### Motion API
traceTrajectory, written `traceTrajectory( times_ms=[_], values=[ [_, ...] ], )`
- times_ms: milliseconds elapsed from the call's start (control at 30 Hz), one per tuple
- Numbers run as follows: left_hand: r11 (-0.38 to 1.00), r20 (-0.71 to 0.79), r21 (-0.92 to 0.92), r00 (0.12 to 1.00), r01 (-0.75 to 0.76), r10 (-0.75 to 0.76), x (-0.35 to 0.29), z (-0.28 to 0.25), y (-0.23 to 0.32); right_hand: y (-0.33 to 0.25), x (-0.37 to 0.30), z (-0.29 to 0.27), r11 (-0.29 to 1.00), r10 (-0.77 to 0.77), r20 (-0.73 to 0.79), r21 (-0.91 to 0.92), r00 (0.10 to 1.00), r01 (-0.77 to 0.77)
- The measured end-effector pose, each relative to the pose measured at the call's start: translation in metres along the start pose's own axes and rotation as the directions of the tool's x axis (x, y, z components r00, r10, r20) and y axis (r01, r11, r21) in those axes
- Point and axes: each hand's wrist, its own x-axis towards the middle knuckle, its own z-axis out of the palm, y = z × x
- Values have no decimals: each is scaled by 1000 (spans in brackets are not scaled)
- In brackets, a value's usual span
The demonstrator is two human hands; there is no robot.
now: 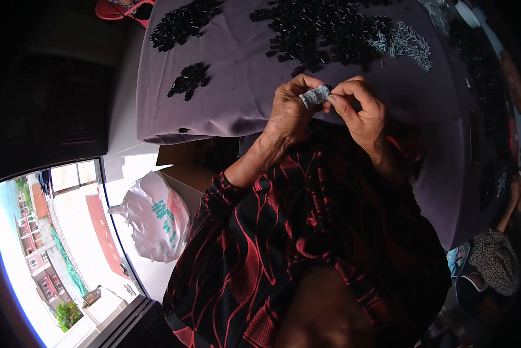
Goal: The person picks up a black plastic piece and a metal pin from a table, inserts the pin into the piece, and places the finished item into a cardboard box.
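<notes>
My left hand (pixel 288 108) is closed above the near edge of the cloth-covered table. A grey, speckled wrap (pixel 314 98) covers what looks like its thumb. At the end of the wrap, a small black part (pixel 328 88) shows between the fingertips, mostly hidden. My right hand (pixel 360 105) meets it there, thumb and forefinger pinched together; whatever they grip is too small to make out. Beyond the hands lie a large heap of small black parts (pixel 307 35) and, at its right end, a pile of thin silvery pins (pixel 408 45).
Two smaller groups of black parts, an upper (pixel 182 26) and a lower (pixel 188 80), lie left on the purple tablecloth (pixel 231 75). A white plastic bag (pixel 156 220) stands left, near a bright doorway (pixel 57 243). Another person's patterned garment (pixel 492 261) shows at the right.
</notes>
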Motion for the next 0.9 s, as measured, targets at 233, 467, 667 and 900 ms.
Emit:
traceTrajectory(
  times_ms=[233, 467, 667, 900],
  values=[
    [998, 0, 68, 1000, 13, -13, -3, 4, 7, 7, 4, -7, 948, 148, 10, 284, 989, -145],
    [992, -12, 116, 999, 46, -45, -7, 7, 9, 7, 2, -5, 972, 150, 44, 175, 988, -155],
    [969, -40, 245, 999, 31, -22, -12, 2, 8, 5, 1, -2, 995, 101, 69, 11, 992, -102],
    [964, -2, 254, 997, -72, 75, -16, -10, 4, 10, 1, 5, 820, 346, 218, 403, 913, -407]
  ],
)
